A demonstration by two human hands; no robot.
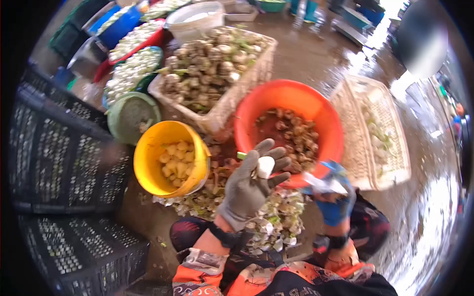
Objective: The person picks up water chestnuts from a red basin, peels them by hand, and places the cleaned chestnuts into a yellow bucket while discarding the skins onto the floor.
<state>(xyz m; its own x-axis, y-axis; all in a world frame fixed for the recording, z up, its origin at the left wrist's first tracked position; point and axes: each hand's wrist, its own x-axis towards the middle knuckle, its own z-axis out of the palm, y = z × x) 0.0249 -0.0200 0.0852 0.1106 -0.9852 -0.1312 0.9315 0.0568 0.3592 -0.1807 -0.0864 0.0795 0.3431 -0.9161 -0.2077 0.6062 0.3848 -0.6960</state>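
Note:
My left hand, in a grey glove, is turned palm up with its fingers spread. A peeled white bulb with a short green stem end lies on it. To the right, my right hand, in a blue glove, is closed round a blurred, pale, blade-like tool. Beyond both hands stands an orange-red tub with brown bulbs inside. Left of my left hand is a yellow bucket holding pale peeled pieces.
Peelings cover the floor below my hands. A crate heaped with unpeeled bulbs stands ahead, another pale crate at right. Black crates line the left. Basins of white bulbs stand at the back left. The floor looks wet.

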